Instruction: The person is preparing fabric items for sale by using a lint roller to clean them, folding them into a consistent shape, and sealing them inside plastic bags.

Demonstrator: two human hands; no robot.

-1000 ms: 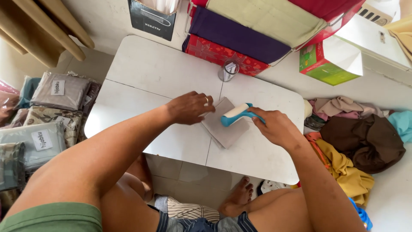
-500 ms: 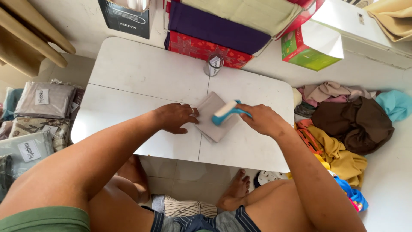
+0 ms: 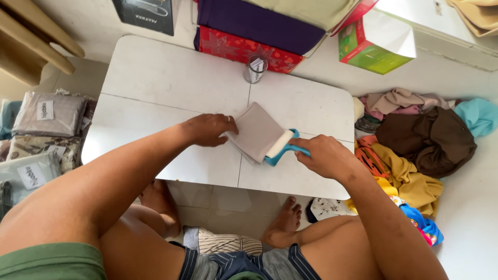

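Gripping the teal handle of a lint roller [image 3: 280, 147], the right hand [image 3: 322, 155] is clenched around it just right of centre in the frame, with the pale roller head lying on the lower right edge of a folded grey cloth [image 3: 257, 131]. The left hand [image 3: 208, 129] lies flat with its fingertips pressed on the cloth's left corner, pinning it to the white counter [image 3: 171, 83]; it grasps nothing. The cloth sits near the counter's middle, turned at an angle. Rolling lint off the cloth looks to be the step in hand, and the next stroke would call for steady pressure from the pinning hand so the fabric does not bunch up under the roller. A small glass jar [image 3: 255, 69] stands toward the far edge, possibly with a label, though it is too small to be sure. At the right of the frame, a heap of coloured clothes [image 3: 415, 145] lies on the floor; bagged fabric packs [image 3: 41, 129] sit at the left.
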